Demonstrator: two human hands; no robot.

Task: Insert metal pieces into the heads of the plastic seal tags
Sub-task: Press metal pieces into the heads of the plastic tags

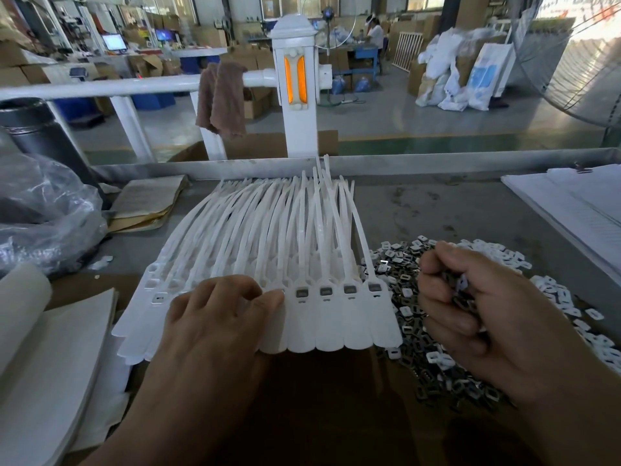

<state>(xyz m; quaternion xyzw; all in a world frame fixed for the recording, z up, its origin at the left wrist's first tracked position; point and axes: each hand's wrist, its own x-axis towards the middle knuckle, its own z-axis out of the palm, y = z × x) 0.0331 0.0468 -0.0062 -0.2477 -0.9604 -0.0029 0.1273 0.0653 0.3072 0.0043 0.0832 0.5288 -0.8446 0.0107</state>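
Seal tags: a row of white plastic seal tags (336, 327) lies fanned on the work surface at centre, flat ends toward the person, thin tails pointing away to the table's far rim.
Tag heads: the four rightmost heads each show a dark insert; a head visible at the left end shows an open window.
Metal pieces: a loose pile of metal pieces (411, 317), mixed with small white plastic parts, lies just beside the row on its right.
Left hand: the left hand (221, 314) rests on top of the tags, left of the four filled heads.
Left fingers: bent and close together, tips on the heads; the thumb tip sits beside the forefinger tip. Whether anything is pinched between them cannot be told.
Right hand: the right hand (470, 307) hangs over the pile.
Right fingers: curled inward around a handful of metal pieces.
Table: grey table (453, 210) with a raised far rim.
Left of tags: crumpled clear plastic bag (43, 213); worn brown paper stack (148, 203); white sheets (50, 348).
Right edge: a stack of white paper (571, 203).
Beyond table: brown cloth (223, 95) draped over a white rail.
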